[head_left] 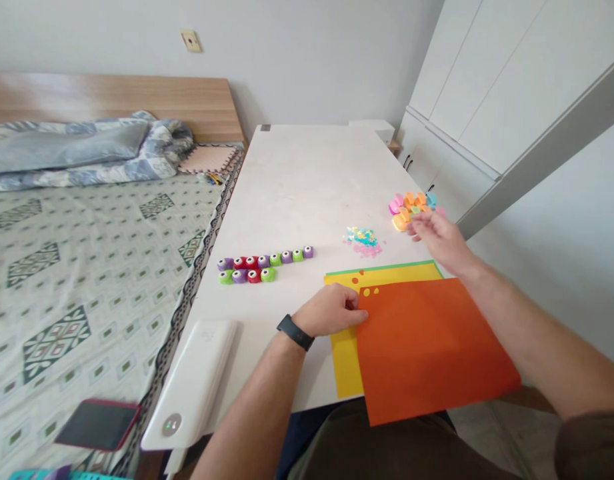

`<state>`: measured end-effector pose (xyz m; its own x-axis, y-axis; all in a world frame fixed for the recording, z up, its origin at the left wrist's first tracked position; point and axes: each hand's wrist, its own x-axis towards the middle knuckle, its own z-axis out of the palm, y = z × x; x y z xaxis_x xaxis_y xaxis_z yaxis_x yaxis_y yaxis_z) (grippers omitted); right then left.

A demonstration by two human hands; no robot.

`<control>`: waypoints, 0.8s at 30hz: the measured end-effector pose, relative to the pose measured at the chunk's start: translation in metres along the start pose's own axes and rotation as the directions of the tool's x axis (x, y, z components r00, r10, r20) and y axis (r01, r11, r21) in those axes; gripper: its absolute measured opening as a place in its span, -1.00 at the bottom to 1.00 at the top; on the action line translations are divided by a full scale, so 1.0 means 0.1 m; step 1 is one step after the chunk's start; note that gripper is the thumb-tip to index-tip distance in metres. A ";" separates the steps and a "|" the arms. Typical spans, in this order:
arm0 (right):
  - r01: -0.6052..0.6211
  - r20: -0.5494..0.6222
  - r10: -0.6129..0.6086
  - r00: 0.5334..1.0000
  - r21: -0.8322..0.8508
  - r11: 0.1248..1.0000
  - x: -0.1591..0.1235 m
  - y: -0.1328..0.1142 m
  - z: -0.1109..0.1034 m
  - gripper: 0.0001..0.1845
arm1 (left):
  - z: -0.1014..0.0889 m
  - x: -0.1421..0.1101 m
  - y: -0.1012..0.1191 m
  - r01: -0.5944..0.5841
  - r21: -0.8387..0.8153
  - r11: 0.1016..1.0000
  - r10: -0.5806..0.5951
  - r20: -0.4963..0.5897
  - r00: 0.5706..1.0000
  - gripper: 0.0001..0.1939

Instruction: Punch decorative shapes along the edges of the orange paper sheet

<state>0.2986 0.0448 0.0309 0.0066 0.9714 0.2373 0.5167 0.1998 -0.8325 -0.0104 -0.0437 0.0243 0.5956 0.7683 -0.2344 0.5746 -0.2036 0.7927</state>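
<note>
My left hand pinches the left edge of an orange sheet of paper, which has two small holes punched near its upper left corner. Under it lie a yellow sheet and a green sheet, of which only a thin edge shows. At the right side of the table, my right hand is beside a cluster of colourful craft punches, fingers stretched and slightly apart. Whether its fingertips touch the nearest yellow-orange punch I cannot tell. A pile of tiny paper cutouts lies to its left.
Two rows of small red, green and purple punches stand left on the white table. A long white device lies along the front left edge. The bed adjoins the left side; white cabinets rise at right.
</note>
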 end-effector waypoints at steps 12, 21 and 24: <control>-0.327 0.627 0.094 0.773 0.267 0.907 -0.34 -0.40 0.96 -0.34 | -0.01 0.00 -0.01 -0.002 0.005 1.000 0.002 -0.007 1.000 -0.66; -0.135 0.265 0.056 0.963 0.291 0.947 -0.07 -0.26 0.78 -0.41 | -0.01 -0.01 0.03 0.029 0.001 1.000 -0.029 -0.041 0.999 -0.69; -0.137 0.313 0.059 0.948 0.234 0.963 -0.14 -0.29 0.64 -0.41 | 0.00 -0.01 0.00 0.023 -0.039 0.999 -0.027 -0.081 0.996 -0.70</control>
<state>0.2293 0.0337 0.0196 -0.2309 0.9728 0.0192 0.2965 0.0891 -0.9509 -0.0104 -0.0443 0.0247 0.5330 0.8198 -0.2093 0.5660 -0.1617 0.8084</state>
